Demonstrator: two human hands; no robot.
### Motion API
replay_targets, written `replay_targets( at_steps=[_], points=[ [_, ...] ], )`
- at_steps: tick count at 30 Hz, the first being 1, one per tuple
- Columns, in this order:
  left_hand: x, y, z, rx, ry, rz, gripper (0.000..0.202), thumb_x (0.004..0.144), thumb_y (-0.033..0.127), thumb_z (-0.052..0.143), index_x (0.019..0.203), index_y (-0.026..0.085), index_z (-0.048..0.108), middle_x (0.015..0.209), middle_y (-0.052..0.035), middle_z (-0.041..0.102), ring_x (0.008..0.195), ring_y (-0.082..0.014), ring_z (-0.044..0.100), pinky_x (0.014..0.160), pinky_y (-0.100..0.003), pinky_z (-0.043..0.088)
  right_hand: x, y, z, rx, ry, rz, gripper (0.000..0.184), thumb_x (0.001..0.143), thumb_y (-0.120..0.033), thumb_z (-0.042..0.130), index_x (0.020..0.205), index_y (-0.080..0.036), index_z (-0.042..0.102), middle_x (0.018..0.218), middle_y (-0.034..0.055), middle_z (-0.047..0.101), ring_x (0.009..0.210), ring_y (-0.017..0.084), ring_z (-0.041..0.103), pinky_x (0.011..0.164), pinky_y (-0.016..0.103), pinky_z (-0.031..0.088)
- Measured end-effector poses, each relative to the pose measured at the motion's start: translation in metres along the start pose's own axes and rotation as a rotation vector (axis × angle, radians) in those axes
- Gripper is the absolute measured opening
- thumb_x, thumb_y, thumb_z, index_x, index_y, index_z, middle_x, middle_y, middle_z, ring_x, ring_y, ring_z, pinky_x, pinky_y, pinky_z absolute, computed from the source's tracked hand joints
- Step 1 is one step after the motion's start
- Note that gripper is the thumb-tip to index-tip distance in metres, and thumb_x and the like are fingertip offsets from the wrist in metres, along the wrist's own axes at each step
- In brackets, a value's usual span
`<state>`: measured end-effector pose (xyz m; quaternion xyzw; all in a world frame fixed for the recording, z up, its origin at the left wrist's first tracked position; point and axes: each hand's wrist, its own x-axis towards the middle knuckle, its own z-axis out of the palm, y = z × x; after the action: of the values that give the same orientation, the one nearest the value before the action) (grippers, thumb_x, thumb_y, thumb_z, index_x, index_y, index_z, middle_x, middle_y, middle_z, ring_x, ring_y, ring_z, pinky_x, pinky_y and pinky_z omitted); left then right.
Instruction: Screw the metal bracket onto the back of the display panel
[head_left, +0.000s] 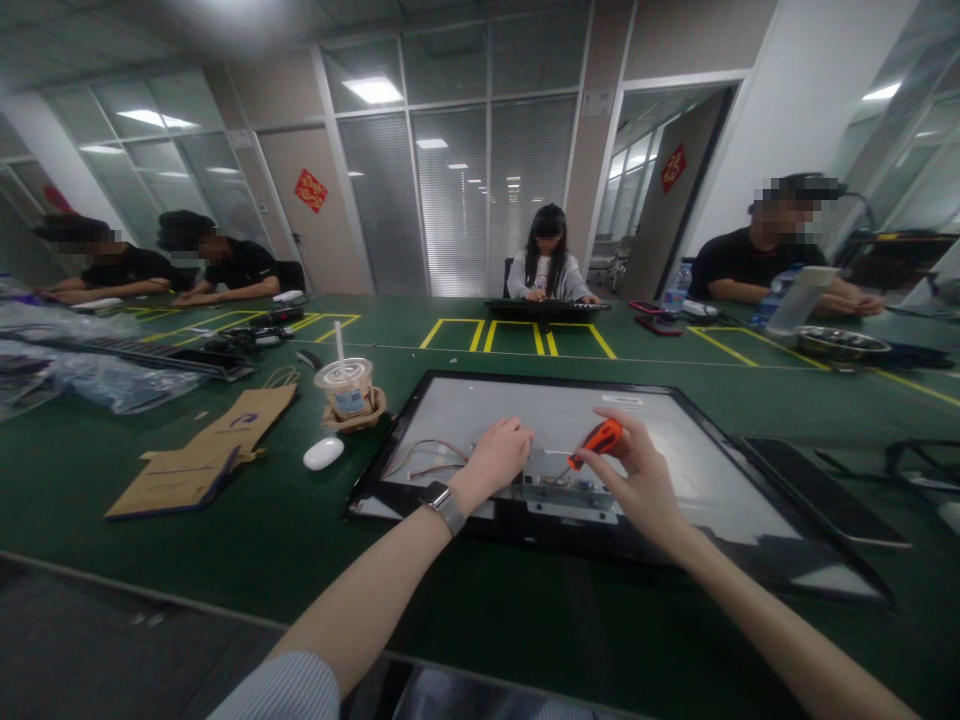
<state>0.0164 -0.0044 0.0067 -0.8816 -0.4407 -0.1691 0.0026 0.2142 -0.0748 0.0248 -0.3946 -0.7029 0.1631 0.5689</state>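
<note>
– Where to find the metal bracket (574,505)?
– At the near edge of the black-framed panel (705,470), flat on the green table (247,560)
– Doing what with the right hand (637,470)?
– Pinching an orange screwdriver (600,440), tip down at the bracket
– And with the left hand (499,455)?
– Loosely curled beside the bracket; cannot tell whether holding anything
– Farther off?
– Past a lidded cup (347,390), across to a seated person (551,265)

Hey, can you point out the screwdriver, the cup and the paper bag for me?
Screwdriver (602,437): head view, on its orange handle.
Cup (351,398): head view, on its side, below the lid.
Paper bag (180,472): head view, on its brown surface.
</note>
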Motion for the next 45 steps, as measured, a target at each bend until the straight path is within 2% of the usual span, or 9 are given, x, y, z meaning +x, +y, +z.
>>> replay_targets(
  at_steps=[6, 12, 15, 19, 21, 26, 32, 38, 45],
  points=[
    [0.0, 0.0, 0.0, 0.02, 0.003, 0.002, 0.029, 0.098, 0.017, 0.04, 0.106, 0.016, 0.067, 0.102, -0.0075, 0.063, 0.098, -0.0199, 0.058, 0.091, -0.032, 0.047, 0.001, -0.01, 0.005, 0.173, -0.119, -0.028, 0.047, 0.091, -0.025, 0.06, 0.13, -0.034, 0.037, 0.098, 0.0022, 0.065, 0.087, 0.019, 0.069, 0.083, 0.039, 0.058],
    [0.002, -0.001, 0.003, 0.037, 0.007, -0.005, 0.027, 0.097, 0.017, 0.041, 0.104, 0.016, 0.067, 0.1, -0.0079, 0.063, 0.096, -0.02, 0.058, 0.09, -0.033, 0.047, 0.002, -0.025, 0.006, 0.366, -0.246, 0.004, 0.028, 0.096, -0.025, 0.052, 0.122, -0.034, 0.045, 0.118, 0.0059, 0.059, 0.097, 0.018, 0.069, 0.089, 0.041, 0.055],
    [0.002, -0.001, 0.004, 0.039, 0.01, -0.001, 0.027, 0.097, 0.017, 0.041, 0.104, 0.016, 0.067, 0.098, -0.0079, 0.063, 0.095, -0.0199, 0.058, 0.089, -0.033, 0.048, 0.007, -0.029, 0.002, 0.47, -0.254, 0.082, 0.027, 0.091, -0.028, 0.062, 0.116, -0.033, 0.054, 0.115, 0.0052, 0.062, 0.103, 0.02, 0.066, 0.089, 0.04, 0.055],
    [0.0, -0.001, 0.002, 0.032, 0.017, 0.006, 0.026, 0.097, 0.017, 0.042, 0.105, 0.017, 0.067, 0.1, -0.0071, 0.063, 0.096, -0.0192, 0.058, 0.09, -0.032, 0.048, 0.013, -0.026, -0.005, 0.572, -0.173, 0.21, 0.014, 0.08, -0.034, 0.075, 0.089, -0.029, 0.067, 0.102, 0.0014, 0.066, 0.099, 0.021, 0.066, 0.084, 0.036, 0.055],
    [0.0, 0.0, 0.001, 0.021, 0.011, 0.001, 0.026, 0.097, 0.017, 0.042, 0.106, 0.017, 0.067, 0.101, -0.0069, 0.063, 0.097, -0.0191, 0.058, 0.09, -0.031, 0.048, 0.014, -0.024, -0.008, 0.607, -0.161, 0.266, 0.014, 0.08, -0.037, 0.075, 0.089, -0.03, 0.068, 0.098, 0.0007, 0.068, 0.097, 0.021, 0.067, 0.087, 0.039, 0.054],
    [0.001, 0.0, -0.001, -0.004, -0.004, -0.012, 0.026, 0.097, 0.017, 0.042, 0.106, 0.016, 0.067, 0.101, -0.0069, 0.063, 0.097, -0.019, 0.058, 0.091, -0.031, 0.047, 0.014, -0.023, -0.007, 0.576, -0.189, 0.268, 0.028, 0.089, -0.047, 0.06, 0.113, -0.031, 0.063, 0.102, 0.006, 0.072, 0.102, 0.025, 0.067, 0.093, 0.049, 0.052],
    [0.001, 0.0, 0.001, -0.002, 0.005, -0.013, 0.026, 0.097, 0.017, 0.042, 0.106, 0.016, 0.067, 0.102, -0.0071, 0.063, 0.098, -0.0195, 0.058, 0.092, -0.032, 0.047, 0.013, -0.019, -0.007, 0.436, -0.118, 0.152, 0.017, 0.085, -0.044, 0.067, 0.092, -0.028, 0.069, 0.1, 0.0044, 0.068, 0.098, 0.023, 0.066, 0.083, 0.039, 0.056],
    [0.001, 0.0, 0.002, -0.003, 0.005, -0.012, 0.026, 0.097, 0.017, 0.043, 0.105, 0.016, 0.067, 0.101, -0.007, 0.064, 0.099, -0.019, 0.058, 0.093, -0.031, 0.047, 0.012, -0.014, -0.01, 0.377, -0.146, 0.154, 0.024, 0.094, -0.04, 0.055, 0.114, -0.029, 0.066, 0.105, 0.0056, 0.071, 0.098, 0.023, 0.067, 0.087, 0.044, 0.055],
    [0.0, -0.001, 0.002, -0.001, 0.01, -0.011, 0.026, 0.097, 0.017, 0.042, 0.107, 0.017, 0.066, 0.103, -0.0065, 0.063, 0.098, -0.0187, 0.058, 0.092, -0.031, 0.047, 0.013, -0.013, -0.011, 0.379, -0.116, 0.13, 0.015, 0.086, -0.038, 0.068, 0.095, -0.028, 0.071, 0.106, 0.0053, 0.067, 0.102, 0.025, 0.065, 0.087, 0.042, 0.056]
  ],
)
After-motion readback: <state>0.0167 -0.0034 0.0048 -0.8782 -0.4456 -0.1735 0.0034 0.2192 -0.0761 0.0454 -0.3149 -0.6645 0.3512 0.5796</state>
